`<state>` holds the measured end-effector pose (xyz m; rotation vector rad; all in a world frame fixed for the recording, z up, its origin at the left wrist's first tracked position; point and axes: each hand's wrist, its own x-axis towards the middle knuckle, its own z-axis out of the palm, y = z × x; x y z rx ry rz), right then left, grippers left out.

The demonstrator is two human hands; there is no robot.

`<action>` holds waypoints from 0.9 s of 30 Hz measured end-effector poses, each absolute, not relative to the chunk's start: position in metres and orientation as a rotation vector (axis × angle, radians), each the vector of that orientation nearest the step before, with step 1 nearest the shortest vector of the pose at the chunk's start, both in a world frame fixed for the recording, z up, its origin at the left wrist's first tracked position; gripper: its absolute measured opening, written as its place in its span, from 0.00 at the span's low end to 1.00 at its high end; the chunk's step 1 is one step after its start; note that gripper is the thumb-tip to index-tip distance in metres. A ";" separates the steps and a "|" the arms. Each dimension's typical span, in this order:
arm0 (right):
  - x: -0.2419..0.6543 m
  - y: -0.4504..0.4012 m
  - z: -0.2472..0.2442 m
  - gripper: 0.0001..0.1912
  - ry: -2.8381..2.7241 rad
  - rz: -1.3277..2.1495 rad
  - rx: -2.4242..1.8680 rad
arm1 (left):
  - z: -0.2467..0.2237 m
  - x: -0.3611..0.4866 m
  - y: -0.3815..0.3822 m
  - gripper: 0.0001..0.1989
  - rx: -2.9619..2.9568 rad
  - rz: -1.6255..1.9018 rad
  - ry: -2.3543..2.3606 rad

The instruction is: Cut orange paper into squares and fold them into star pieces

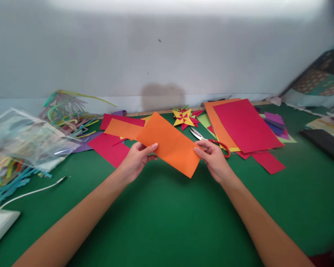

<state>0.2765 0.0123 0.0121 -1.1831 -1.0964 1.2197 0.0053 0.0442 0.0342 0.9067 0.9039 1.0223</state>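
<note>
While our left hand (138,158) and right hand (213,157) pinch an orange sheet (171,144) above the green table (161,222), paper star (184,117) at twelve o'clock, red-handled scissors (222,145) at one o'clock.

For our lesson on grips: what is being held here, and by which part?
An orange paper sheet: the left hand pinches its left side, the right hand its right edge.

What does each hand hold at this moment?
Left hand: closed on the orange paper.
Right hand: closed on the same paper, at its other side.
</note>
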 end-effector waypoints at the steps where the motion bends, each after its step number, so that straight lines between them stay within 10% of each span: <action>1: 0.277 0.012 0.012 0.15 -1.067 1.157 -1.193 | 0.034 0.005 0.043 0.16 0.919 1.004 0.923; 20: 0.302 0.020 0.012 0.18 -1.273 0.782 -1.407 | 0.021 -0.005 0.053 0.17 1.495 0.762 1.210; 27: 0.333 0.022 0.007 0.12 -1.968 -0.060 -2.085 | -0.013 -0.005 0.061 0.17 1.240 1.105 1.186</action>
